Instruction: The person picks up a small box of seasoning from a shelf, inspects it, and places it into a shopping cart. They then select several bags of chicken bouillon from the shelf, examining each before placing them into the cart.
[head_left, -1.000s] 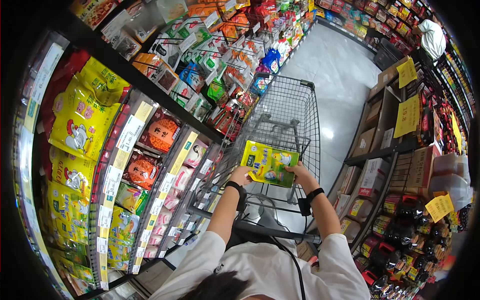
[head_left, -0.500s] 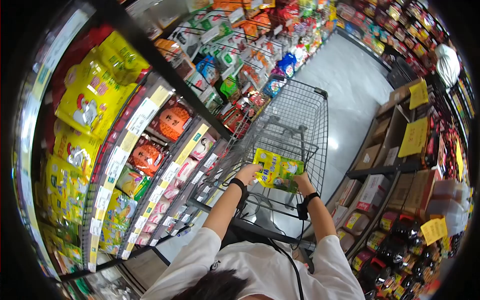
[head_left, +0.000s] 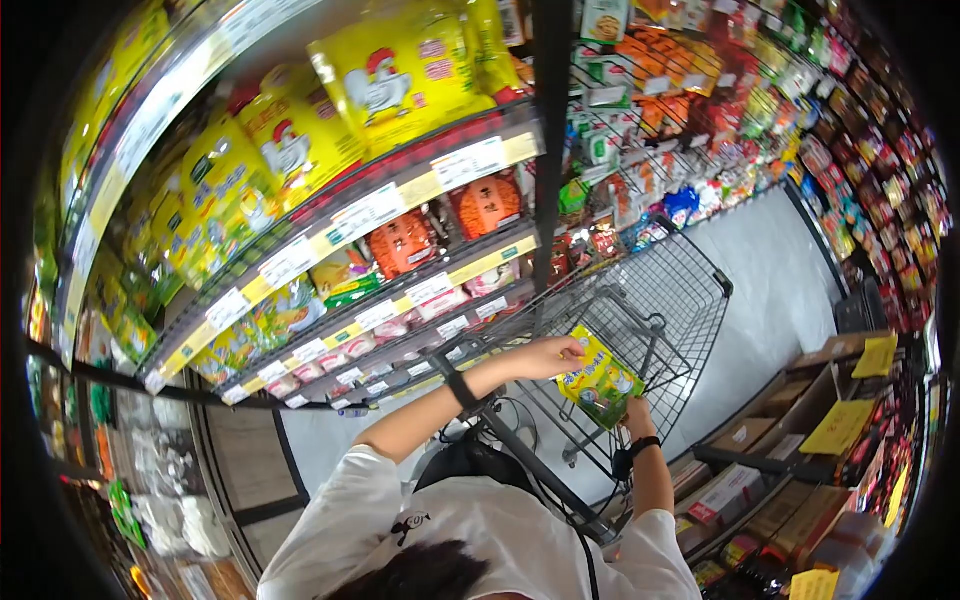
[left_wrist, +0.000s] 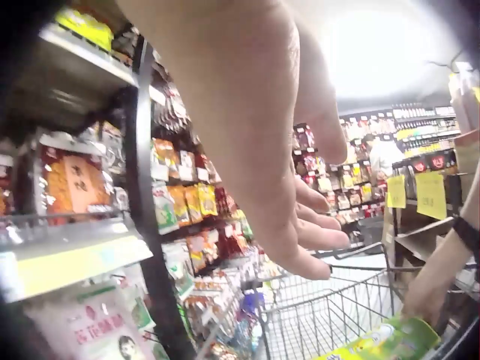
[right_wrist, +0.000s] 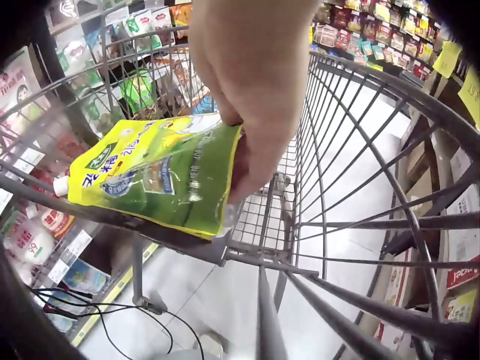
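My right hand (head_left: 637, 416) grips the bottom end of a yellow and green seasoning pouch (head_left: 600, 385) with cartoon pictures on it. In the right wrist view, the pouch (right_wrist: 150, 180) lies tilted over the cart's handle end, with the right hand's (right_wrist: 259, 105) fingers curled behind its edge. My left hand (head_left: 543, 358) hovers beside the pouch's top end. In the left wrist view, the left hand (left_wrist: 255, 142) has loosely bent fingers with nothing in them, apart from the pouch (left_wrist: 382, 343). A wire shopping cart (head_left: 692, 285) stands in front, under both hands.
Shelves on the left hold large yellow pouches (head_left: 410, 80), orange-red packs (head_left: 485, 208) and price labels (head_left: 370, 212). A dark post (head_left: 553, 130) divides them from hanging packets (head_left: 660, 60). Cartons (head_left: 735, 493) with yellow signs (head_left: 838, 427) line the right side. Pale floor (head_left: 765, 265) runs ahead.
Both hands held the pouch at its two ends; the left has let go and lifted off. The pouch has tilted, bottom end toward me. The view has swung left toward the shelves.
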